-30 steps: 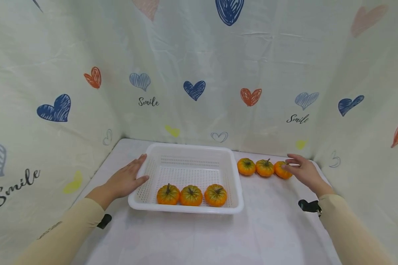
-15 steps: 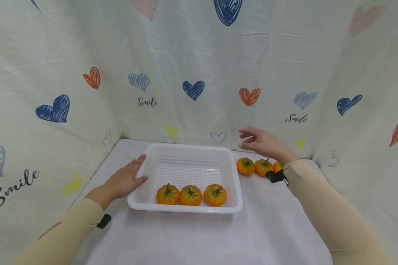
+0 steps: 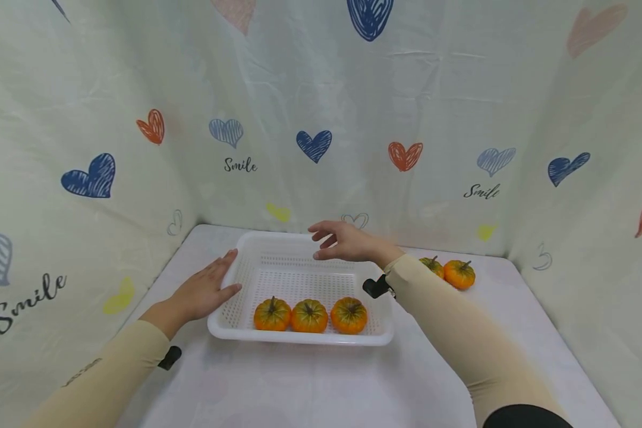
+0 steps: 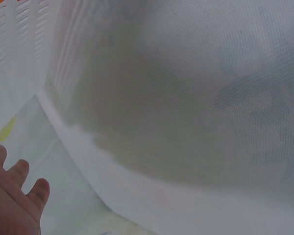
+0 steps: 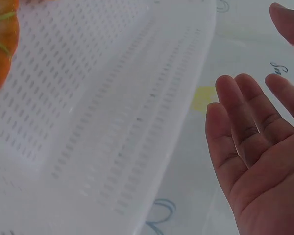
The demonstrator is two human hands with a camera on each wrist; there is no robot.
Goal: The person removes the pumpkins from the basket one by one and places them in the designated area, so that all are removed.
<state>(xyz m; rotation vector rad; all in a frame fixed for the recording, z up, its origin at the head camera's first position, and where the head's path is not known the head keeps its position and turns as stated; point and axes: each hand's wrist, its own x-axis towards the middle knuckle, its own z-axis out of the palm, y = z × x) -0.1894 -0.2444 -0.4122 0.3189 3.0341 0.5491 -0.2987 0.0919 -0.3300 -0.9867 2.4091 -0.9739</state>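
A white perforated plastic basket (image 3: 299,337) stands on the table. Along its near side sit several small items: a left pumpkin (image 3: 272,315), a middle pumpkin (image 3: 308,317) and a right pumpkin (image 3: 349,316), all orange with green tops. My left hand (image 3: 200,292) rests with extended fingers on the basket's left rim. Over the back of the basket hovers my right hand (image 3: 350,242), its fingers loosely spread. The right wrist view confirms that the palm of this right hand (image 5: 264,166) holds nothing, beside the basket wall (image 5: 152,127).
Right of the basket, one pumpkin (image 3: 459,274) shows whole and another pumpkin (image 3: 432,266) is partly covered by my right sleeve (image 3: 438,321). A curtain (image 3: 444,101) printed with hearts hangs behind the white-covered table (image 3: 299,386).
My right hand has moved left from the pumpkins at the right to above the basket's back, carrying nothing. My left hand, the basket and the pumpkins have stayed put.
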